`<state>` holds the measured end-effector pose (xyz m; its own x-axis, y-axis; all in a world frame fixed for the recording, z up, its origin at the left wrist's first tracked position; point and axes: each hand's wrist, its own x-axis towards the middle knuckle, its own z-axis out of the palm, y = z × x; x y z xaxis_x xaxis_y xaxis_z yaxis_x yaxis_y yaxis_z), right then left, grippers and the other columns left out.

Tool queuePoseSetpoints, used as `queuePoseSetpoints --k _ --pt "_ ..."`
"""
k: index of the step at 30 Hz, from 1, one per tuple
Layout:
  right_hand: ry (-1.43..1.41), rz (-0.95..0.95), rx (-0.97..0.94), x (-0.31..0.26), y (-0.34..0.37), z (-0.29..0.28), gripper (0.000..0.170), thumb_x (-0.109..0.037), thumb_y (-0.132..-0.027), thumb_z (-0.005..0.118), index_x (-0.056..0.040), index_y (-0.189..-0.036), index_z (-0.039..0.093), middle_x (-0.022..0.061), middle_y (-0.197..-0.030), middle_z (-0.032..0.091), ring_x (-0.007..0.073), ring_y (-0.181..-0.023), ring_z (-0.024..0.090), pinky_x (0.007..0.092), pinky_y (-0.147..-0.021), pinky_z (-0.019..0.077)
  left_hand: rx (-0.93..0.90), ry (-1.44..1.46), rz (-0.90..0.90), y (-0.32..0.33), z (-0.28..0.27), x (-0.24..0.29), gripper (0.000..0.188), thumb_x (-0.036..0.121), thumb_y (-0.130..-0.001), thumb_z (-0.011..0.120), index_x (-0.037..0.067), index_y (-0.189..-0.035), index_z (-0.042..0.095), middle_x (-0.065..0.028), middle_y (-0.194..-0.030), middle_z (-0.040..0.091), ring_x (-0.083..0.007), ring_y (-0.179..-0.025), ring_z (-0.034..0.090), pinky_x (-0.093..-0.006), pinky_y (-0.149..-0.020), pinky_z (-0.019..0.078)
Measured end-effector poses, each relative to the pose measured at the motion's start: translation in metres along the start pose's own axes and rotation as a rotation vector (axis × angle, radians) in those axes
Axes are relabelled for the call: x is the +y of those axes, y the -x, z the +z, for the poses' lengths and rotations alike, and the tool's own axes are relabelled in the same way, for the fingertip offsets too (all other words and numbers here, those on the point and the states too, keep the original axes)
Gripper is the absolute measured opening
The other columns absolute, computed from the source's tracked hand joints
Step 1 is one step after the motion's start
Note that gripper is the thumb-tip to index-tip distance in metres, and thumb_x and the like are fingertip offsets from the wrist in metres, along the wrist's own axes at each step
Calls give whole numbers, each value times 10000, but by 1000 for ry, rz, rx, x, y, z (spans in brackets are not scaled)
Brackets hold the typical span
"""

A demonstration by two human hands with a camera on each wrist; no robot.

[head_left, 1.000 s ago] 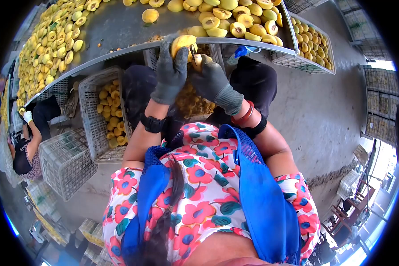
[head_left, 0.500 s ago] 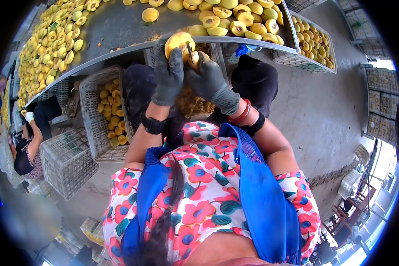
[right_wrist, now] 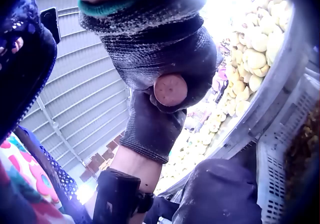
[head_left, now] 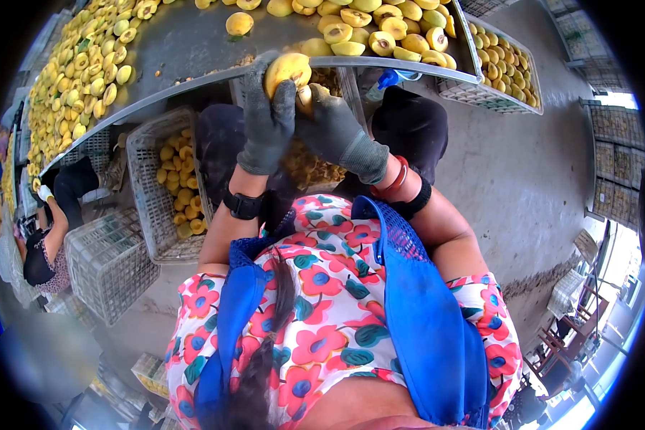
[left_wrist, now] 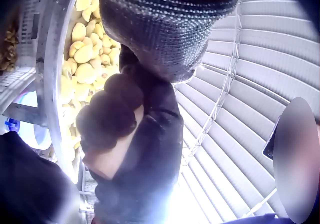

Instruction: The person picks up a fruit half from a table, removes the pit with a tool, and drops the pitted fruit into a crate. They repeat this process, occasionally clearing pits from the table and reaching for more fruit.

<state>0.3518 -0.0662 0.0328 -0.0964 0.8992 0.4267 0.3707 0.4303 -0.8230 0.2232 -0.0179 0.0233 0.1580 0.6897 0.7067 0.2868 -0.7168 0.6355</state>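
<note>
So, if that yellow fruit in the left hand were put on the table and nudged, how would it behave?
The held fruit looks rounded, so it would probably roll on the metal table. It looks smooth-skinned, so may slide easily. Halved fruit nearby looks thick-fleshed, so this one might bruise if pushed hard.

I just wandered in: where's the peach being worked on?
In the head view's upper middle, the peach is in the left hand, beside the right hand, at the edge of the metal table.
</note>
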Motion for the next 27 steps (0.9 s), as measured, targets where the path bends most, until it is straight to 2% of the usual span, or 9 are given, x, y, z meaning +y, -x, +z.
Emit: queuePoseSetpoints --k 1,7,10,13,16,19,21,24,27 --pt "12 -27 13 2 0 2 326 -105 -811 635 19 -1081 502 169 -836 647 308 -758 652 355 -648 507 -3 19 -8 0 0 0 387 186 -920 559 -38 -1221 462 -183 -1127 557 -295 -1004 562 -374 -890 457" --pt "-548 559 -330 -13 -3 -22 186 -113 -887 576 -22 -1042 527 13 -681 556 86 -525 535 226 -441 429 -60 106 -100 0 -6 -12 380 222 -913 584 -23 -1188 491 -168 -1102 577 -266 -977 575 -353 -857 476" --pt "-754 702 -485 -7 -3 -30 144 -109 -892 570 -25 -1002 532 3 -609 515 77 -440 474 223 -383 381 -85 152 -170 3 -10 -15 387 228 -899 605 -18 -1179 497 -155 -1083 590 -254 -953 586 -351 -843 484" --pt "-708 721 -462 -20 -5 -30 146 -110 -880 590 -18 -980 535 5 -613 521 82 -427 470 227 -378 381 -83 164 -190 5 -12 -14 391 227 -887 618 -16 -1171 502 -149 -1072 598 -246 -943 594 -350 -834 490" --pt "-422 503 -368 -10 -2 -16 147 -110 -872 598 -13 -961 533 14 -623 518 88 -430 471 228 -377 374 -60 81 -137 7 -9 -15 388 218 -881 621 -17 -1166 505 -148 -1066 605 -243 -946 598 -347 -828 493" --pt "-717 712 -558 -9 -3 -26 146 -115 -868 600 -10 -946 536 17 -618 507 99 -431 472 228 -380 372 -72 31 -80 9 -11 -19 379 209 -879 620 -15 -1164 510 -145 -1063 610 -235 -944 599 -340 -821 494" --pt "-821 725 -559 -12 -1 -27 134 -116 -868 598 -11 -921 533 14 -607 499 101 -428 470 226 -379 369 -93 133 -116 9 -14 -14 371 201 -880 617 -13 -1165 512 -142 -1067 613 -228 -949 598 -335 -826 491" --pt "-871 727 -590 -19 -3 -33 139 -132 -862 601 -14 -916 550 9 -621 511 89 -457 490 222 -410 390 -286 213 -206 -4 -30 -5 366 202 -893 608 -10 -1177 516 -133 -1091 613 -209 -972 595 -318 -853 485" --pt "-963 781 -624 -26 -8 -42 139 -144 -859 609 -23 -914 567 1 -631 519 75 -470 494 213 -421 389 -321 322 -271 -9 -40 -2 359 200 -916 584 -4 -1204 517 -118 -1114 612 -188 -998 587 -302 -877 477"
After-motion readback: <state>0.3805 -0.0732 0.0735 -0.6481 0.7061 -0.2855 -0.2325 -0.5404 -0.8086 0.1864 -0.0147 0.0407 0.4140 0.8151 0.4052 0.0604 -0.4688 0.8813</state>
